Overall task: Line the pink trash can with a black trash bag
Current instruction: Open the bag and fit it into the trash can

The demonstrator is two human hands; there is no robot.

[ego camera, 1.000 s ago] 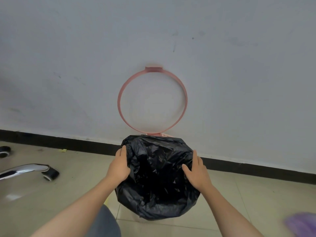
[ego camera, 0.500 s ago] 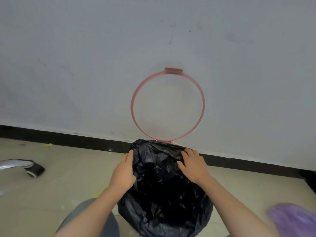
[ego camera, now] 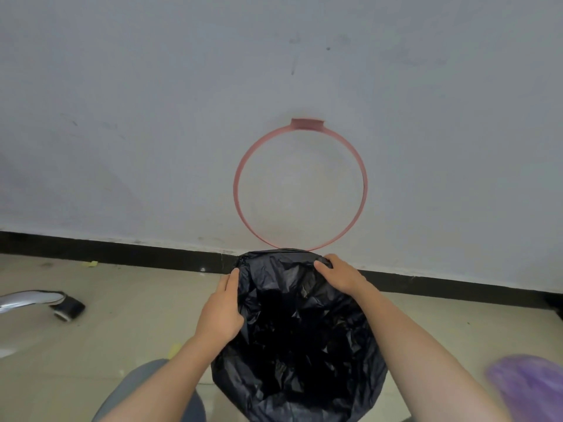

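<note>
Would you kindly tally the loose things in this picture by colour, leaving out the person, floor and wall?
Black: 2, the crinkled black plastic trash bag and a black chair caster.
Pink: 1, the thin pink hinged ring raised against the wall.
Purple: 1, a blurred purple object at lower right.
Yellow: 2, small scraps.
Total: 6.

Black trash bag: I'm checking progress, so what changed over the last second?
The right hand slid from the side of the black trash bag up to its far edge, fingers now pressing there. The left hand stayed on the left side. The pink ring still stands flipped up against the wall.
</note>
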